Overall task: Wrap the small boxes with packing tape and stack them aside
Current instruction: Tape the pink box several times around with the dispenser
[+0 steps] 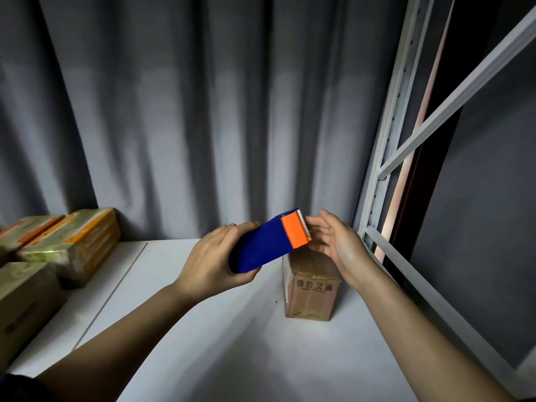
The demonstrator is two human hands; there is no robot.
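My left hand (213, 261) grips the blue tape dispenser (268, 243) above the box (311, 294) standing on the white table (217, 343), while my right hand (338, 245) hangs open beside its orange cutter end (295, 230).

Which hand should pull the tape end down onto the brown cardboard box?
Right hand: open, fingers at the blue-and-orange tape dispenser blade, above the brown cardboard box. Left hand grips the dispenser.

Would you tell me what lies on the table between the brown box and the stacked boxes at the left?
Nothing: the head view shows bare table between the brown box and stacked boxes.
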